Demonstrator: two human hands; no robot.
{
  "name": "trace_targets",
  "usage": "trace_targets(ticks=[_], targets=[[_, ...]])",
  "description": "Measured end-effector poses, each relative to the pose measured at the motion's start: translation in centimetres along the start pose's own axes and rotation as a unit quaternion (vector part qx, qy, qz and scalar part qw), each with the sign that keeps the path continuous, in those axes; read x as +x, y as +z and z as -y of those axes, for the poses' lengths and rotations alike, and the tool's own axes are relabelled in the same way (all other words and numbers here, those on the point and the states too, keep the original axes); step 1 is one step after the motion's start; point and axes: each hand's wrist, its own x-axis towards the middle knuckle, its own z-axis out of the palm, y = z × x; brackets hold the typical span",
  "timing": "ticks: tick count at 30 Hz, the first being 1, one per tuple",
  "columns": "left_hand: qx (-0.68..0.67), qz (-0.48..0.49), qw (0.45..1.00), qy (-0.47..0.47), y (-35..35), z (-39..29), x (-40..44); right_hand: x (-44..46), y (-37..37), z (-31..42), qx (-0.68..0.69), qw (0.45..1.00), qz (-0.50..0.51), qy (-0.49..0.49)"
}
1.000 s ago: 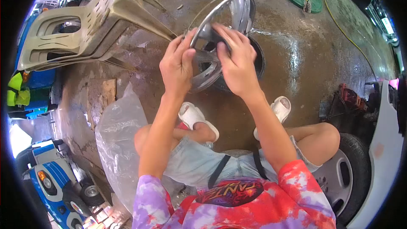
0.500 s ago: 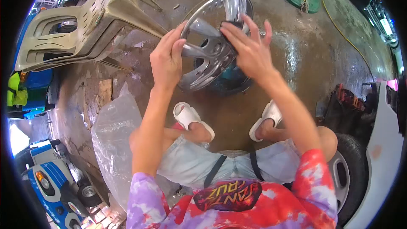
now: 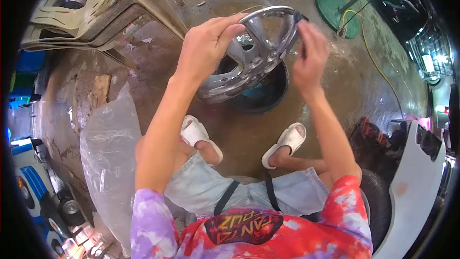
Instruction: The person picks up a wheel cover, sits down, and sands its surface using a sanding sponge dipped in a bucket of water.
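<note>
A shiny silver wheel cover (image 3: 249, 67) with wide spokes is held up, tilted, above a dark round basin (image 3: 270, 93) on the wet floor. My left hand (image 3: 208, 43) grips its rim at the upper left, thumb and fingers pinched on the edge. At the upper right rim is my right hand (image 3: 310, 50), fingers bent round a small dark cloth or pad (image 3: 299, 17) that touches the rim. Part of the basin is hidden behind the cover.
Stacked beige plastic chairs (image 3: 110, 14) stand at the upper left. Clear plastic sheeting (image 3: 110, 148) lies left of my legs. A green round base (image 3: 330, 12) with a pole and yellow cord is at the upper right. A tyre (image 3: 376, 206) and pale panel (image 3: 412, 187) are at the right.
My right hand has moved with the dark pad from the cover's centre to its upper right rim. The cover has turned and tilted in my left hand, and the view has shifted right.
</note>
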Motion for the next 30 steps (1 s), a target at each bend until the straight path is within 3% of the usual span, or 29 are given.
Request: trace_targets(ticks=[3, 5, 7, 10, 11, 13, 17, 18, 19, 21, 25, 26, 28, 30], targets=[[0.014, 0.005, 1.0, 0.022, 0.6, 1.0, 0.9, -3.1, 1.1, 1.6, -0.034, 0.983, 0.162, -0.079], [0.034, 0.022, 0.999, 0.024, 0.5, 1.1, 1.6, -2.1, 0.0, -1.3, -0.099, 0.964, 0.194, -0.152], [0.047, 0.033, 0.998, 0.009, 0.3, 0.9, 1.6, -0.2, 0.0, -3.3, -0.167, 0.959, 0.153, -0.168], [0.042, 0.033, 0.999, 0.001, 0.6, 0.6, 1.9, -2.7, 0.6, -1.1, -0.093, 0.974, 0.187, -0.087], [0.038, 0.027, 0.999, 0.013, 0.8, 0.8, 1.9, -3.6, 0.6, 0.1, -0.002, 0.979, 0.2, -0.036], [0.037, 0.024, 0.999, 0.02, 0.7, 0.9, 2.0, -1.8, -0.4, -3.5, -0.123, 0.956, 0.183, -0.191], [0.025, 0.042, 0.999, -0.005, 0.9, 0.3, 1.9, -1.1, -0.3, -2.4, -0.155, 0.971, 0.171, -0.058], [0.024, 0.04, 0.999, -0.012, 0.7, 0.3, 2.0, -3.3, 0.6, -2.8, -0.099, 0.975, 0.163, -0.112], [0.032, 0.031, 0.999, 0.007, 0.5, 0.5, 2.3, -3.4, -0.1, -0.9, -0.058, 0.968, 0.237, -0.065], [0.045, 0.032, 0.998, 0.038, 0.9, 0.7, 2.1, -1.0, -1.0, -4.2, -0.175, 0.94, 0.196, -0.218], [0.026, 0.046, 0.999, 0.003, 1.0, 0.1, 2.0, -2.2, -0.4, -1.9, -0.125, 0.965, 0.199, -0.116], [0.035, 0.039, 0.999, 0.016, 0.9, 0.2, 2.2, -3.1, -0.6, -0.6, -0.037, 0.973, 0.217, -0.076], [0.053, 0.04, 0.997, 0.037, 1.2, 0.3, 1.9, -1.3, -1.7, -4.0, -0.164, 0.939, 0.194, -0.234], [0.042, 0.049, 0.998, 0.019, 1.2, 0.0, 1.8, 0.8, -3.1, -6.3, -0.237, 0.943, 0.143, -0.185]])
